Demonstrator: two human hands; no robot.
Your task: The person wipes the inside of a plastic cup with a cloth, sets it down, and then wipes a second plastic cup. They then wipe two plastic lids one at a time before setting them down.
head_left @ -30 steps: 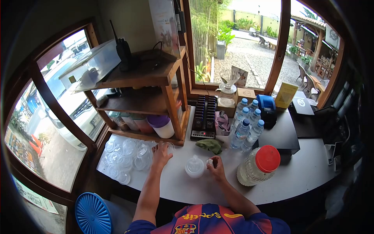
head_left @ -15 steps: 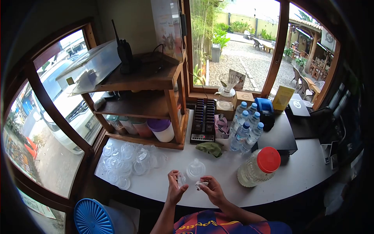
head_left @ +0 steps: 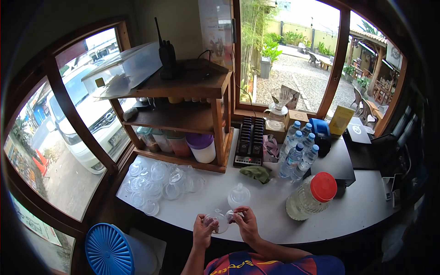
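The left hand (head_left: 203, 229) grasps a clear dome lid (head_left: 217, 221) at the near edge of the surface (head_left: 256, 215), while the right hand (head_left: 245, 222) pinches its right rim. The lid looks mid-handling; next calls for a steady two-handed grip. More lids (head_left: 156, 185) lie far left, one stack (head_left: 239, 196) just beyond.

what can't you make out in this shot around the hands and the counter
Head view only:
- Clear lid: the left hand and right hand cover its edges.
- Small piece at the right fingers: too small to identify.
- Shelf tubs: contents shadowed.
- Blue lid: cut off by the bottom edge.
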